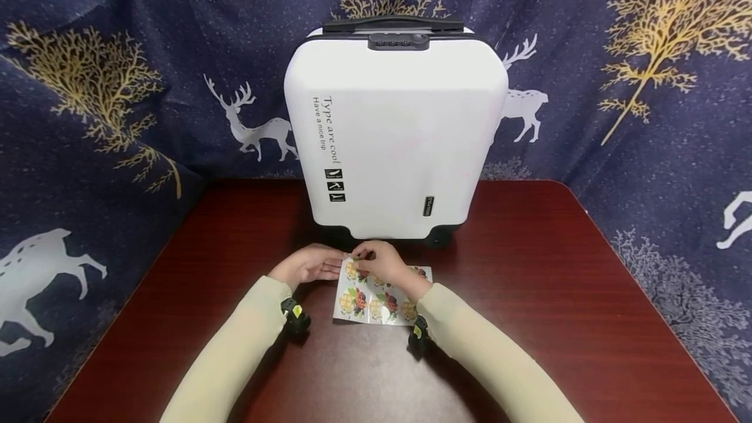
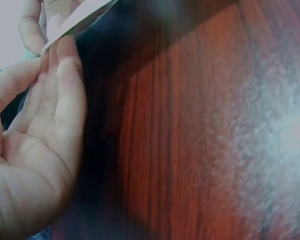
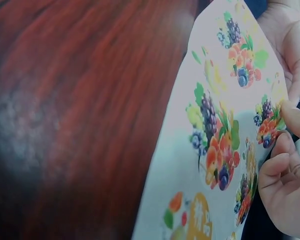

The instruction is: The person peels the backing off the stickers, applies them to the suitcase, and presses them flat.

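Observation:
A white sheet of fruit-printed stickers is held up a little above the table, in front of a white suitcase. My left hand pinches its upper left corner between thumb and fingertips; the left wrist view shows the thumb meeting that corner. On the top edge, close to the left hand, my right hand pinches the sheet, thumb on the printed face and curled fingers at the edge. Grapes, berries and yellow lettering show on the sheet in the right wrist view. My right forearm hides part of its right side.
The suitcase stands upright at the back of the dark red wooden table, with a combination lock and a black handle on top. Behind hangs a dark blue cloth with deer and golden trees.

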The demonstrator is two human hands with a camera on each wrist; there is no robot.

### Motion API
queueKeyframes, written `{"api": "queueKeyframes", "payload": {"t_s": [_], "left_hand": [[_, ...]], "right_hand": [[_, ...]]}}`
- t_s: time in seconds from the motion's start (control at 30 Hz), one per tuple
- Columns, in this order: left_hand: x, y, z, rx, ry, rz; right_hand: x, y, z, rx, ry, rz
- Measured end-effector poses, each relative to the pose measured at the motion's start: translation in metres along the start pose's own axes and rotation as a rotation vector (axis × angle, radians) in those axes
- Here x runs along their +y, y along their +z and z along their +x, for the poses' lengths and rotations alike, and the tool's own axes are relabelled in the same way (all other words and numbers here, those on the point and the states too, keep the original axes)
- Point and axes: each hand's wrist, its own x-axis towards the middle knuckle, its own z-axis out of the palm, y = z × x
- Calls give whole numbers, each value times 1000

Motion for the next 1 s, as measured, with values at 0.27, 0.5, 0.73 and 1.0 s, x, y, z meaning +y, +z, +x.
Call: {"api": "queueKeyframes", "payload": {"t_s": [0.27, 0.5, 0.73, 1.0], "left_hand": [[-5, 3, 0, -22, 2, -36], [-4, 4, -1, -32, -15, -47], [-2, 4, 1, -45, -15, -37], [-3, 4, 4, -33, -28, -45]], "right_hand": [[2, 3, 0, 28, -4, -5], [3, 3, -3, 33, -38, -11], [0, 1, -4, 42, -32, -13], [-2, 0, -3, 23, -40, -46]]}}
